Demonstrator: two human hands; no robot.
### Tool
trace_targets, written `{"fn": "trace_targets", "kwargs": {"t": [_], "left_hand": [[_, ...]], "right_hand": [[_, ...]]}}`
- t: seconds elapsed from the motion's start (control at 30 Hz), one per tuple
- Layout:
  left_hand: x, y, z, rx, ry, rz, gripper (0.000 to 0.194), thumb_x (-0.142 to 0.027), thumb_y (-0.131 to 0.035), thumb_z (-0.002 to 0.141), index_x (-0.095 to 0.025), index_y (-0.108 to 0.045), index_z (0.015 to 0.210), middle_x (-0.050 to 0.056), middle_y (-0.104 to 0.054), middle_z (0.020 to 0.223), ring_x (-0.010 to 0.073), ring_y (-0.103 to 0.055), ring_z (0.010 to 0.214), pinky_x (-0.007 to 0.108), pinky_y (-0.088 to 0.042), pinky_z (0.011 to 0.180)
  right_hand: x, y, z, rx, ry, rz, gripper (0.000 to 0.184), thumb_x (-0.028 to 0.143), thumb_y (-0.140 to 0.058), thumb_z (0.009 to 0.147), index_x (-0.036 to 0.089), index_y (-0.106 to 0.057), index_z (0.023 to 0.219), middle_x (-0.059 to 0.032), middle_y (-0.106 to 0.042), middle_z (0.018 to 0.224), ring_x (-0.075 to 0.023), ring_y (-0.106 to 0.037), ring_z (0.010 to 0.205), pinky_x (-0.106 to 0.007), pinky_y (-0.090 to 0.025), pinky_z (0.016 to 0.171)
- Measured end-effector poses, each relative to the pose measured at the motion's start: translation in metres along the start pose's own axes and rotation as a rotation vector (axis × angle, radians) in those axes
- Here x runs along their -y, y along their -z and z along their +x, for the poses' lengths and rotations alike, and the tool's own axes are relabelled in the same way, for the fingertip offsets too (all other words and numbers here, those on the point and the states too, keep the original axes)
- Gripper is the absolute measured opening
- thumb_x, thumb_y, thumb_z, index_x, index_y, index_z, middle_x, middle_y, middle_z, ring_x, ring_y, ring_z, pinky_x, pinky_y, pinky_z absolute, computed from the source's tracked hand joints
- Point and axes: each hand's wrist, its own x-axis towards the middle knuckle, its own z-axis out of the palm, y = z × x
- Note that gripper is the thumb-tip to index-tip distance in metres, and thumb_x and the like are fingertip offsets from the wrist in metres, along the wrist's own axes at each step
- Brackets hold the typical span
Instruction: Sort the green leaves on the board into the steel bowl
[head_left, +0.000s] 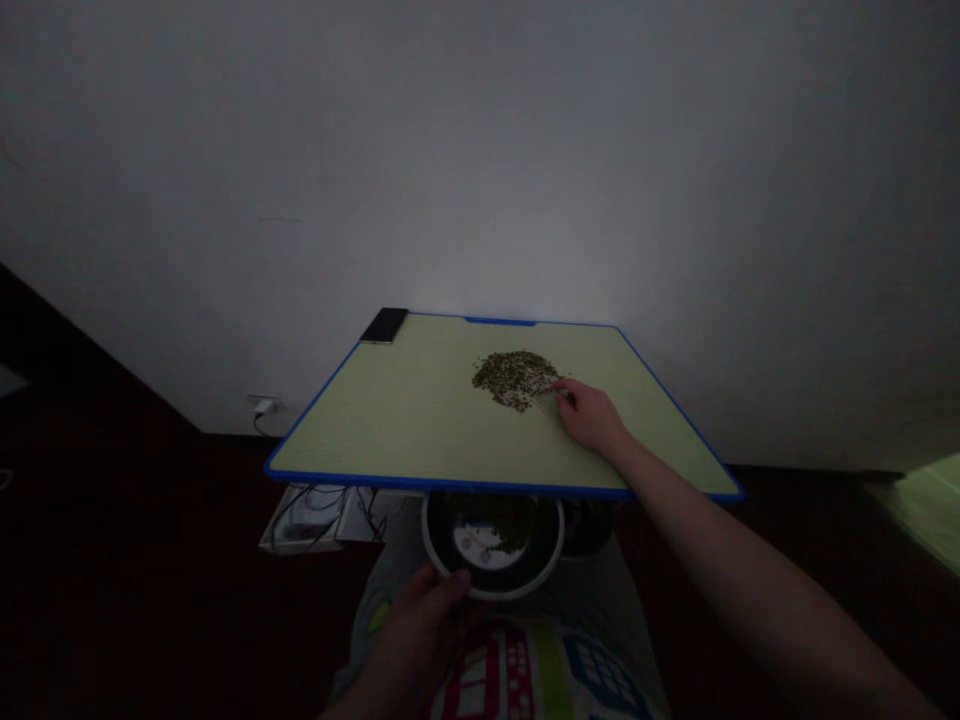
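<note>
A loose pile of small greenish-brown beans or seeds (pixel 510 374) lies spread on the pale tabletop (pixel 405 430). At the pile's right edge is my right hand (pixel 589 413), its fingers bent and thumb and fingertips drawn together; what they pinch, if anything, is too small and dark to make out. My left hand (pixel 431 610) grips the near-left rim of a round bowl (pixel 551 560) below the table's front edge, thumb over the rim. Some of the same dark seeds (pixel 514 525) sit in the bowl, whose far side is hidden under the table.
A dark phone (pixel 385 325) lies at the table's far left corner. The table has a blue edge (pixel 450 488) and stands against a grey wall (pixel 480 160). Below left are a white box with cables (pixel 307 515) and a plugged-in charger (pixel 264 407).
</note>
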Motion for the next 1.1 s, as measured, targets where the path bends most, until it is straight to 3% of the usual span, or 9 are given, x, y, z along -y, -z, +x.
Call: {"fn": "trace_targets", "kwargs": {"t": [0.33, 0.57, 1.1], "left_hand": [[0.0013, -0.0001, 0.0038, -0.057, -0.003, 0.024, 0.028, -0.016, -0.081, 0.062, -0.017, -0.069, 0.088, 0.011, -0.080, 0.099, 0.0322, -0.069, 0.106, 0.042, -0.055, 0.093], [-0.0042, -0.0069, -0.0036, -0.041, 0.016, 0.028, 0.025, -0.014, -0.080, 0.065, -0.017, -0.070, 0.088, 0.010, -0.080, 0.100, 0.0306, -0.067, 0.111, 0.040, -0.054, 0.095], [-0.0017, 0.0003, 0.0009, -0.013, -0.003, 0.035, 0.026, -0.015, -0.079, 0.065, -0.015, -0.071, 0.090, 0.011, -0.080, 0.097, 0.0319, -0.070, 0.104, 0.041, -0.055, 0.092]], "right_hand": [[-0.0016, -0.0030, 0.0038, 0.008, 0.039, 0.082, 0.032, 0.026, -0.046, 0.091, 0.019, -0.066, 0.115, -0.0060, -0.071, 0.083, -0.0180, -0.062, 0.073, -0.028, -0.044, 0.073], [-0.0028, -0.0034, 0.0031, -0.003, 0.055, 0.110, 0.033, 0.026, -0.047, 0.090, 0.017, -0.066, 0.115, -0.0061, -0.070, 0.081, -0.0180, -0.061, 0.072, -0.028, -0.044, 0.073], [-0.0031, -0.0038, 0.0023, -0.012, 0.048, 0.077, 0.031, 0.026, -0.048, 0.090, 0.018, -0.067, 0.114, -0.0056, -0.071, 0.081, -0.0181, -0.062, 0.072, -0.028, -0.044, 0.071]]}}
